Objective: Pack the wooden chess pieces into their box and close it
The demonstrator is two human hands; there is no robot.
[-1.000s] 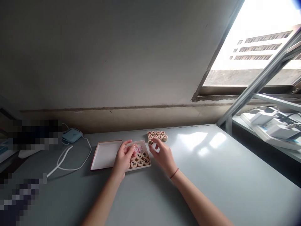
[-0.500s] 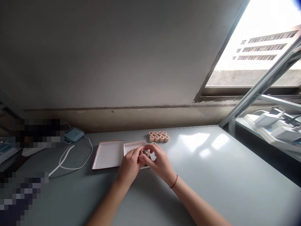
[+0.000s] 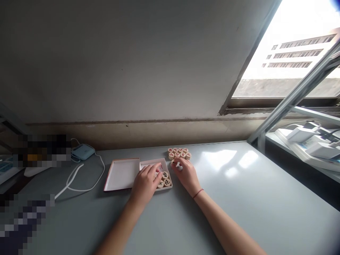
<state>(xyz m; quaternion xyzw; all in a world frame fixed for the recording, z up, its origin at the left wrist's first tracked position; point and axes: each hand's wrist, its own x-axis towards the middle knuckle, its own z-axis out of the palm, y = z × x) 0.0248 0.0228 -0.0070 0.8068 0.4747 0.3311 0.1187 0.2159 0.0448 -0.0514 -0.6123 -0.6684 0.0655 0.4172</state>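
My left hand (image 3: 145,180) hovers over the shallow white box (image 3: 167,164), thumb and fingers curved and apart, with nothing visible between them. Inside the box, round wooden Chinese chess pieces (image 3: 166,182) with dark characters lie partly covered by that hand. Just beyond the box's right side, my right hand (image 3: 188,176) pinches one Chinese chess piece (image 3: 173,162) at table level, mostly hidden by the fingers. Right behind it, two rows of pieces with red characters (image 3: 182,154) stand side by side on the table.
A box lid (image 3: 122,174), inside facing up, lies left of the box. Farther left are a white cable (image 3: 102,170) and a light blue device (image 3: 83,152). The grey table (image 3: 239,205) meets a wall behind; a metal frame with a shelf of white items (image 3: 305,136) stands right.
My right hand has moved from over the box to the right, to the piece beside the rows. My left hand has shifted slightly left, and more pieces in the box show.
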